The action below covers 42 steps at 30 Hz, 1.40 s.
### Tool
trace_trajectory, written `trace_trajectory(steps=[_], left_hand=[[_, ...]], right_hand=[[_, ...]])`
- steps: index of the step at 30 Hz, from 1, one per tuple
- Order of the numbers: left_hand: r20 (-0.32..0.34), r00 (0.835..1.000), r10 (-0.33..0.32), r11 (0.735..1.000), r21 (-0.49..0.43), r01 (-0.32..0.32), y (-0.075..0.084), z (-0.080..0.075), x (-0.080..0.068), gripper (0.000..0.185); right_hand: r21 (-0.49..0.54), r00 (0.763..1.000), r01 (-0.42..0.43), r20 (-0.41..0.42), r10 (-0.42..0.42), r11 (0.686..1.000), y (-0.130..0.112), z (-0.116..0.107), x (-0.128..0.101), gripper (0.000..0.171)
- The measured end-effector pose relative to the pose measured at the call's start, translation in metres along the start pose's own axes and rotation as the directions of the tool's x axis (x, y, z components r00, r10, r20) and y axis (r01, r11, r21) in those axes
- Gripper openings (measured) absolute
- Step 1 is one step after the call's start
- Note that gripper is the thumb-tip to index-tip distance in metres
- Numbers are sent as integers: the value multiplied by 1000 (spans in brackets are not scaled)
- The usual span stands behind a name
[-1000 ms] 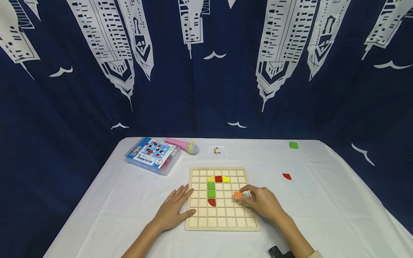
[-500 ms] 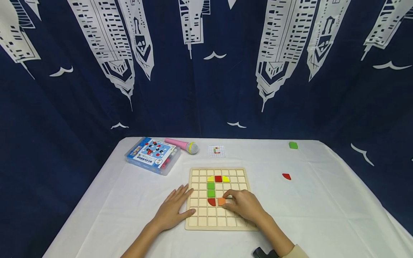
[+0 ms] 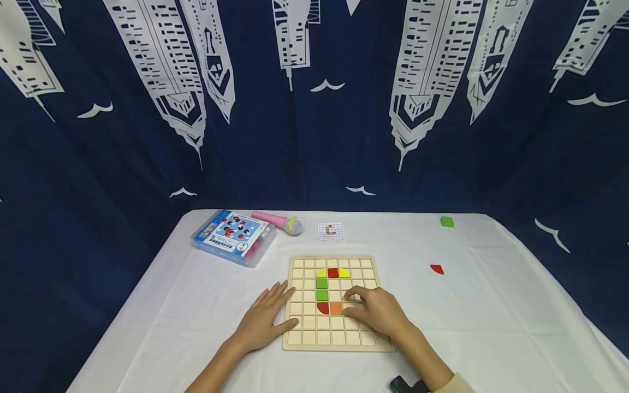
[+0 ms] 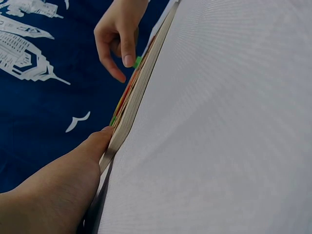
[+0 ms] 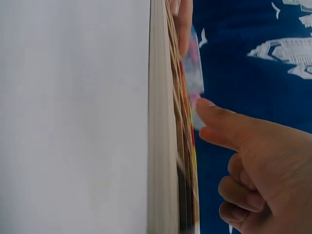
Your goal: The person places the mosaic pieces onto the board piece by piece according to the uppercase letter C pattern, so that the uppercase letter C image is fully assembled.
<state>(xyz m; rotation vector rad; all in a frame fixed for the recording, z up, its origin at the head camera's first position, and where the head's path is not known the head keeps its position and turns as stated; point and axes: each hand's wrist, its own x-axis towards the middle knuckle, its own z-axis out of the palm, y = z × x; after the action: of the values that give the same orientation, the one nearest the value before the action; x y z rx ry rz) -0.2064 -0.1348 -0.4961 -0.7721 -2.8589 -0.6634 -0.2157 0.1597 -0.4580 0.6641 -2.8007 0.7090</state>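
A square wooden grid board (image 3: pixel 361 337) lies on the table. My left hand (image 3: pixel 262 319) rests flat at its left edge, fingers spread and thumb on the rim. An orange square tile (image 3: pixel 336 308) sits in a cell beside a red quarter-round tile (image 3: pixel 322 308). Just right of the orange tile hovers my right hand (image 3: pixel 380 312), thumb and forefinger apart with nothing between them; its other fingers are curled in the right wrist view. Green square tiles (image 3: pixel 321 289), a red square tile (image 3: pixel 333 273) and yellow curved tiles (image 3: pixel 344 273) fill cells above.
A small pattern card (image 3: pixel 331 231) lies behind the board. A pink toy microphone (image 3: pixel 275 219) and a clear plastic box (image 3: pixel 233 237) stand back left. On the right lie a loose green tile (image 3: pixel 447 221) and a loose red tile (image 3: pixel 437 269).
My right hand carried the orange tile leftward to the cell beside the red quarter-round one, let go of it and drew slightly back right. My left hand stayed still.
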Motion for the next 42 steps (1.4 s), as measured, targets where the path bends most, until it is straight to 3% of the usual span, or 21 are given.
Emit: trace_trajectory(steps=[5,10,14,19,22,26,31,38,42], left_hand=[[2,1000,-4,1000,-8,4,1,-1,0,74],[-9,1000,5,1000,-15,-5,1,-1,0,73],[-10,1000,9,1000,-12,-9,0,0,-1,74],[-9,1000,7,1000,-16,-7,0,0,-1,74],[-10,1000,6,1000,-16,-6,0,0,-1,73],[-9,1000,5,1000,-15,-5,0,0,0,73],[-15,1000,10,1000,-14,-10,0,1,0,73],[-17,1000,12,1000,-17,-12,0,1,0,73],[-21,1000,14,1000,-11,-14,0,1,0,73]], right_hand=[[-14,992,-106,-72,105,994,19,-15,-3,28],[-41,952,-242,-202,230,969,49,-33,-7,28],[-41,903,-346,-287,321,937,79,-45,-14,30],[-26,811,-506,-355,465,862,112,-55,-25,39],[-17,757,-596,-347,554,803,127,-57,-31,46],[-6,719,-657,-305,624,754,141,-58,-33,52],[-7,745,-633,-277,606,774,153,-59,-30,53],[-21,871,-462,-200,449,887,156,-54,-21,47],[-7,909,-377,-197,368,926,156,-51,-21,43]])
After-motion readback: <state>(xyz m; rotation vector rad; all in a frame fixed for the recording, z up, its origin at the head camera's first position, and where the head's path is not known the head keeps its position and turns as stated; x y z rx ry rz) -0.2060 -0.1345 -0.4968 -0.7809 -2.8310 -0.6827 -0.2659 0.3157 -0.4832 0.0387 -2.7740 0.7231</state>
